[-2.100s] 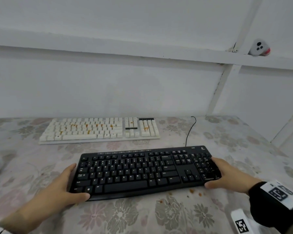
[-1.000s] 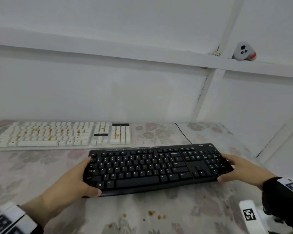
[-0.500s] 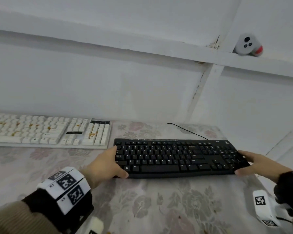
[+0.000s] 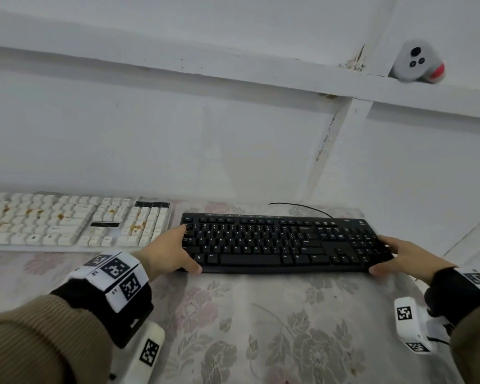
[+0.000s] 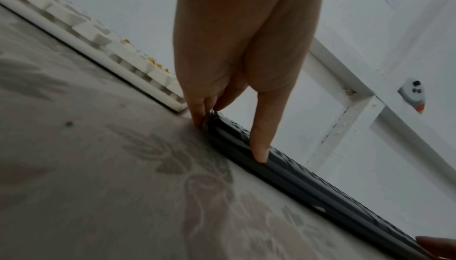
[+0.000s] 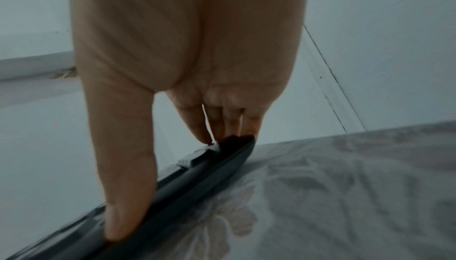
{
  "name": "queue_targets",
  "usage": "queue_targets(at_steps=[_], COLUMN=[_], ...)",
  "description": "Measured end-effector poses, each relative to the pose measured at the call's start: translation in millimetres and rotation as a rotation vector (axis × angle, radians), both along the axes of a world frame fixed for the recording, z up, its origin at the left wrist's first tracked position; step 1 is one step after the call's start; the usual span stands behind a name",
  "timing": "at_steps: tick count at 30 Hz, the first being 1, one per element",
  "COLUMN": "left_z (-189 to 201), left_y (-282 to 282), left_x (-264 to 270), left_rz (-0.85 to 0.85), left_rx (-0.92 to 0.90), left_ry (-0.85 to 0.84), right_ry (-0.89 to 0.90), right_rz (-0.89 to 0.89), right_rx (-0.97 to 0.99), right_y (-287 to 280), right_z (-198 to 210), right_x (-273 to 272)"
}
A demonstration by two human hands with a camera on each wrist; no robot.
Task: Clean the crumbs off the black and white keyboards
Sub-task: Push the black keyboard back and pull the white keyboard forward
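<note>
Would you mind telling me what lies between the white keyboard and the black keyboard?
Only a narrow strip of floral tablecloth separates the white keyboard from the black keyboard; the left hand reaches across its near end. The head view shows it.

The head camera is looking forward and down from above across the table (image 4: 261, 328) toward the wall. Each wrist camera is sitting low and close, looking along its hand at one end of the black keyboard (image 4: 283, 242), which all three views are sharing.

Black keyboard (image 4: 286, 242): we read QWERTY key letters; corner logo too small.
Wrist bands (image 4: 117, 270): square b/w code tags, no text.
</note>
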State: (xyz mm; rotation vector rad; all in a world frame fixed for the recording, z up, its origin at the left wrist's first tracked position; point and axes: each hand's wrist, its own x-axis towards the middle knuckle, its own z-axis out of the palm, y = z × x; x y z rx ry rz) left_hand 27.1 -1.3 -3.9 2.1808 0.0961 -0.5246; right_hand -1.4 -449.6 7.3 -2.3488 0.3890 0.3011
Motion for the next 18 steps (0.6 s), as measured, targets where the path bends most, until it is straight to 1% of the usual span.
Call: queue_targets(at_steps=[4,6,9,13,18], left_z=[0.5,0.5,0.9,0.1,-1.7], left_y=[4.6,6.0,6.3,5.9,8.4], left_x=[12.8,18.1,22.6,25.4,30.2], left_rz=[0.021,0.029,0.042,0.029,0.014], left_rx=[-0.006,-0.014,-0.011,0.017,0.036], left_ry=[0.033,0.033,0.026,0.014,0.020], right_ry=[-0.010,-0.021,-0.046,-0.009,-0.013], right_rz=[0.036,0.017,-0.007,-0.017,-0.026], right_rx=[0.018,0.039,0.022,-0.005,-0.030], right_y=[9.3,13.3,12.6,11.3,11.6], right_z=[3.4,3.0,-0.4,-0.3,0.3], right_x=[10.2,15.8,22.8,26.9,27.1])
